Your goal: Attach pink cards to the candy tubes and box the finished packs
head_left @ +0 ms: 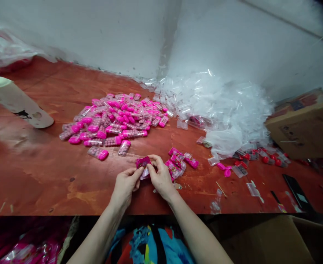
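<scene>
Between my two hands, near the table's front edge, is a small magenta printed wrapper [143,161] with a clear lower part. My left hand [126,185] pinches its left side, and my right hand [160,176] grips it from the right with thumb and fingers. What is inside it cannot be made out. Right beside my right hand lies a small group of magenta printed packs [177,163]. Beyond both hands is a heap of clear candy tubes [117,115] with pink caps and pale pink balls inside.
A big pile of clear empty plastic tubes [219,106] leans against the wall. A pale tumbler [26,106] stands at left, a cardboard box [304,128] at right. Red-capped pieces [271,158], pink caps [227,171] and a dark phone [297,190] lie on the red table [90,196].
</scene>
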`<state>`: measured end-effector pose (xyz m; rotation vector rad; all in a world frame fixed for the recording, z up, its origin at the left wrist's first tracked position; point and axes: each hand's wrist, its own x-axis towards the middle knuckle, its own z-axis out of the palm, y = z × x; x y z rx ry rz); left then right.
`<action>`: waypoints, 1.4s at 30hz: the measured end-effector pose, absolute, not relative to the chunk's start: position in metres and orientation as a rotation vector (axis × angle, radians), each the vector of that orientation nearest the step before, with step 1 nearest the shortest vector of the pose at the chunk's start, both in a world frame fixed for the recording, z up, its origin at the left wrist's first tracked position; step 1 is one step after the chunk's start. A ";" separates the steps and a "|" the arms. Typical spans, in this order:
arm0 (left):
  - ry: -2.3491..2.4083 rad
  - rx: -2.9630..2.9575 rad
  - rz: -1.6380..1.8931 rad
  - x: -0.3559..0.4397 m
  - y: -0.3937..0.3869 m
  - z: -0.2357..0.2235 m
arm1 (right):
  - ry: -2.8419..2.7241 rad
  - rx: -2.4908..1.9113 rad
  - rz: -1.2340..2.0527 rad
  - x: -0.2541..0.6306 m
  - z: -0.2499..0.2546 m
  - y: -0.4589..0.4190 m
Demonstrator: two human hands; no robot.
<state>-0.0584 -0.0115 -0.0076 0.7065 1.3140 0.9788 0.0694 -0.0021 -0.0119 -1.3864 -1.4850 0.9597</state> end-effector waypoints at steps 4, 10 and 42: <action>1.488 0.961 0.943 -0.069 -0.008 -0.010 | -1.768 -1.584 0.750 0.068 -0.015 0.003; 2.049 1.662 0.658 -0.093 -0.010 0.011 | -1.732 -1.651 0.726 0.078 -0.011 0.012; 1.302 0.267 1.397 -0.145 0.015 0.006 | -1.938 -1.787 0.624 -0.022 -0.005 0.088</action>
